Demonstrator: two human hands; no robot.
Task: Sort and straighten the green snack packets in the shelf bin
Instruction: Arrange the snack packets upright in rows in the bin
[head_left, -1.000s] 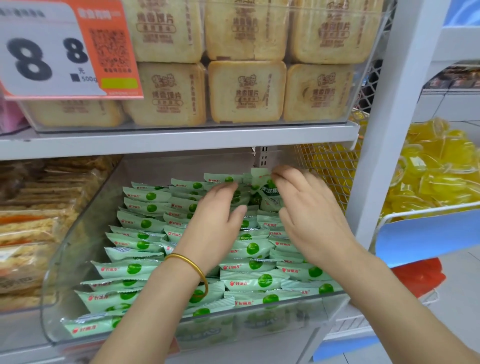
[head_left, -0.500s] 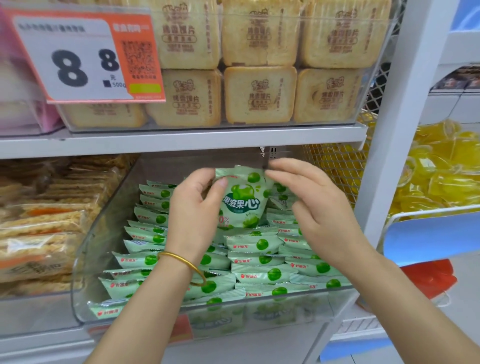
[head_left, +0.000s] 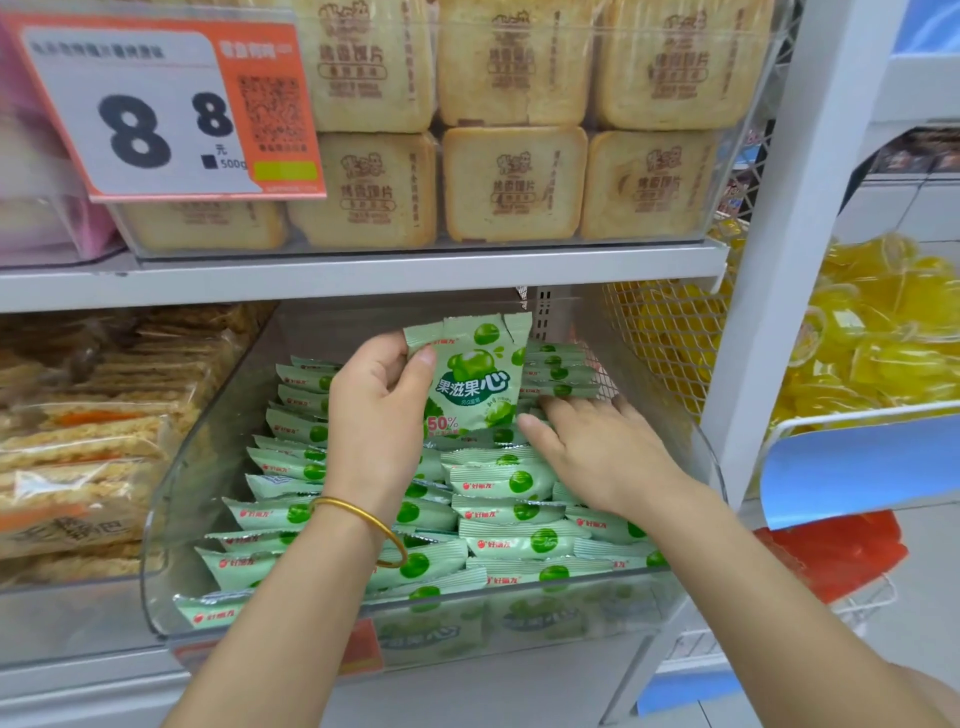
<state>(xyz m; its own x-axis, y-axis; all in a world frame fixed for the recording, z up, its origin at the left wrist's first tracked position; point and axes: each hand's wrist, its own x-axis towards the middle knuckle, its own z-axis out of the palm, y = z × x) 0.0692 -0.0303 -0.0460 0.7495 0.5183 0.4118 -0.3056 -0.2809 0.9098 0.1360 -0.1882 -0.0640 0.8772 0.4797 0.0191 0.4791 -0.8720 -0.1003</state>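
My left hand (head_left: 379, 415) pinches one green snack packet (head_left: 472, 379) by its upper left corner, holding it upright and face-out above the clear shelf bin (head_left: 171, 545). My right hand (head_left: 597, 452) lies flat with fingers straight on the rows of green packets (head_left: 511, 480) at the back right of the bin, gripping nothing. The danger I see is that a corner pinch on slick film is weak, so the packet could slip and drop across the neat rows below. If I press too hard while opening a slot, my flat hand could also shove the back packets sideways and set the overlapped rows sliding.
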